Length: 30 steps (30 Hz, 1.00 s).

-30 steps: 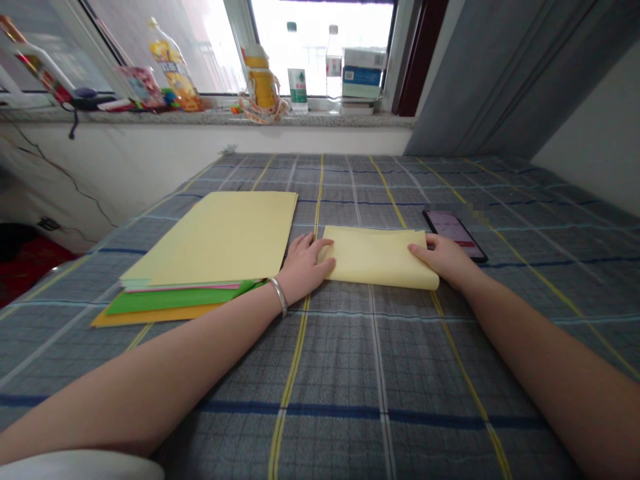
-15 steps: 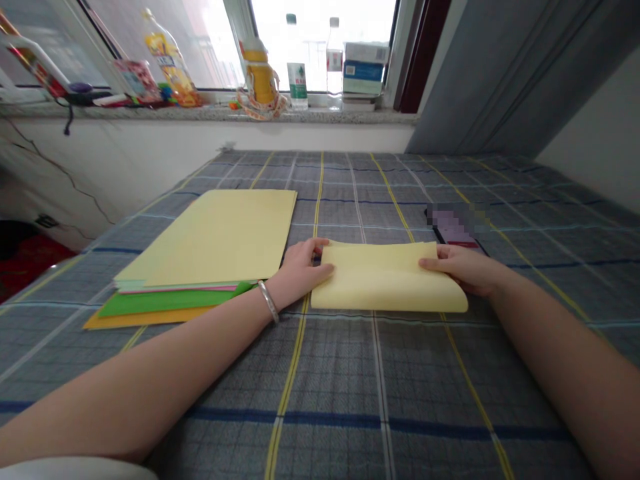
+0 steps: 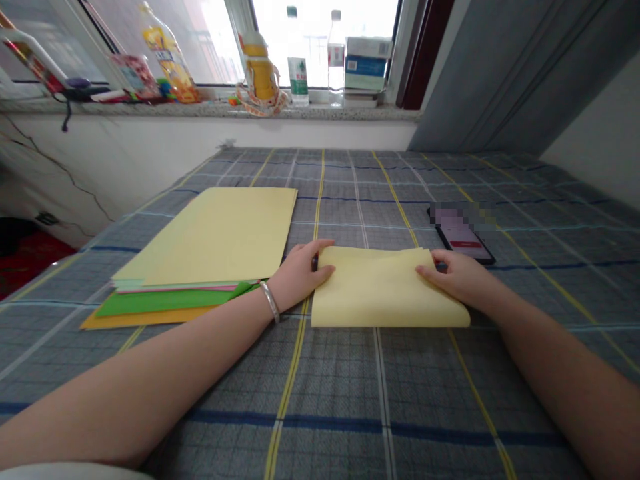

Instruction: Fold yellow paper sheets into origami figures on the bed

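Left hand (image 3: 300, 272) and right hand (image 3: 461, 277) both pinching the folded yellow sheet (image 3: 383, 290) at its ends, right of the paper stack (image 3: 220, 233); far side of grip hidden. Left forearm (image 3: 200, 360) covers stack's near-right corner. Phone (image 3: 466, 239) farther right of stack, top pixelated, screen unreadable

A slim silver-coloured bangle (image 3: 270, 302) circles this person's left wrist, just behind the left hand (image 3: 301, 272); it is a narrow, rounded band with a metallic shine, and I can't make out from here whether anything is engraved on it; the left forearm (image 3: 165, 373) is bare, smooth in outline, broadening from the wrist towards the elbow; near there a white garment (image 3: 75, 472) shows its softly curved edge, though I couldn't say whether that is a sleeve or some other part; the right forearm (image 3: 560, 360) is bare as well, tapering to a bare right hand (image 3: 463, 280).
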{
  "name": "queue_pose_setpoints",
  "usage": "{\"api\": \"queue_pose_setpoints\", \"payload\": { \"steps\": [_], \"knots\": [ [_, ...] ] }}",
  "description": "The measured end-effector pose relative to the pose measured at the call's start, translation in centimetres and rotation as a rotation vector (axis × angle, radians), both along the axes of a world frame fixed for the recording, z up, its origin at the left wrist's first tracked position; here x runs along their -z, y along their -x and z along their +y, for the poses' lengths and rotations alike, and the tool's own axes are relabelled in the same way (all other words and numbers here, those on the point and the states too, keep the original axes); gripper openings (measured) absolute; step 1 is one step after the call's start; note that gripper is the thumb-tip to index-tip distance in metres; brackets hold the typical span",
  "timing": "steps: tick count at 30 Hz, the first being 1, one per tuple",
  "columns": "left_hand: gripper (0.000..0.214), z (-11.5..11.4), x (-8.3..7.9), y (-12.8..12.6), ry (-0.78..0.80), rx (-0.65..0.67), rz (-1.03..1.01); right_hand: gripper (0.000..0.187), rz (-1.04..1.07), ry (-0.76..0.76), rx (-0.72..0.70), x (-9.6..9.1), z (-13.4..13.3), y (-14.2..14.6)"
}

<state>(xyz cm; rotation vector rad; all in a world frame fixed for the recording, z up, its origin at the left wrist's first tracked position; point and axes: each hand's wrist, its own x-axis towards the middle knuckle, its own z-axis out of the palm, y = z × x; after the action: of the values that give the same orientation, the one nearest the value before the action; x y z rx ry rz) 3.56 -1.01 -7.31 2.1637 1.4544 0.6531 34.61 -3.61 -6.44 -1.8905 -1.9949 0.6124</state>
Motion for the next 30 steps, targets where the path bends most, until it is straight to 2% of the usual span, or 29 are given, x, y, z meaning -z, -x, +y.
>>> {"api": "queue_pose_setpoints", "payload": {
  "steps": [3, 8, 10, 15, 21, 27, 30],
  "knots": [
    [0.048, 0.0, -0.2, 0.0, 0.037, 0.003, -0.068, 0.025, -0.001, -0.050, 0.016, 0.3, 0.2, 0.3],
    [0.043, 0.0, 0.0, 0.0, 0.126, 0.012, -0.299, 0.032, 0.234, -0.141, 0.107, 1.6, 0.5, 0.2],
    [0.043, 0.1, 0.4, 0.0, 0.135, 0.024, -0.352, 0.039, 0.303, -0.150, 0.090, 1.9, 0.6, 0.1],
    [0.041, 0.3, 0.8, 0.3, 0.076, -0.004, -0.328, 0.057, 0.450, -0.135, 0.016, 1.5, 0.4, 0.4],
    [0.037, 0.1, 0.5, 0.3, 0.064, -0.047, -0.309, 0.037, 0.346, -0.220, 0.041, 0.9, 0.1, 0.6],
    [0.036, 0.1, 0.2, 0.2, 0.072, -0.063, -0.334, 0.054, 0.632, -0.020, 0.086, 0.5, -0.3, 0.8],
    [0.036, 0.0, 0.1, 0.2, 0.068, -0.073, -0.337, 0.051, 0.609, -0.031, 0.117, 0.1, -0.5, 0.9]
  ]
}}
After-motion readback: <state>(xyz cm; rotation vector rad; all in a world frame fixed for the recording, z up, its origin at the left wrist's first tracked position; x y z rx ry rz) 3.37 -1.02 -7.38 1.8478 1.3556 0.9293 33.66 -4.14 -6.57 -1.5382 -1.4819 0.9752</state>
